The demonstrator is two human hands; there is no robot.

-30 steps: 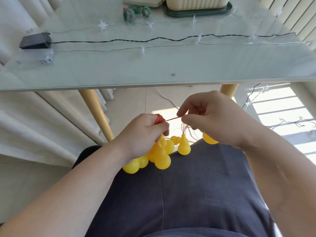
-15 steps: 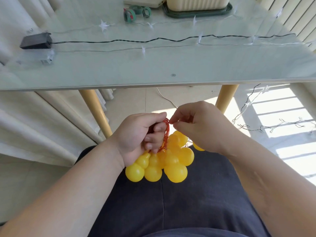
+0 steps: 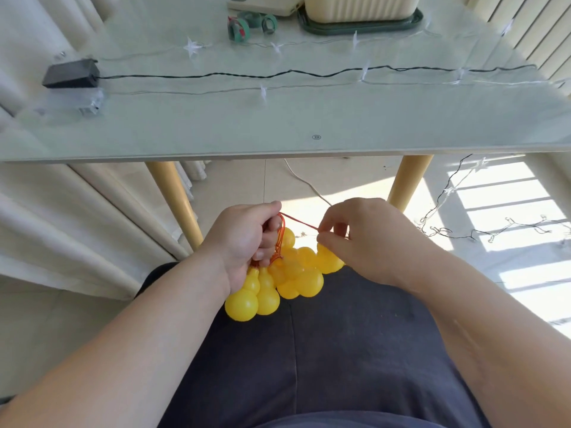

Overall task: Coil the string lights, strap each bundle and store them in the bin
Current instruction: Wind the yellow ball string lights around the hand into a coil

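While the left hand (image 3: 244, 239) grips the coiled red wire (image 3: 280, 233) over the lap, fingers (image 3: 271, 224) curled round its loops, the right hand (image 3: 364, 242) pinches a taut strand of it; the yellow gourd lights (image 3: 290, 273) hang bunched beneath, in front of the glass surface (image 3: 278, 118).

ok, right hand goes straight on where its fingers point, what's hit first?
Likely the left hand gripping the red wire coil; the right hand pinches the taut wire and points along it. Depth unclear.
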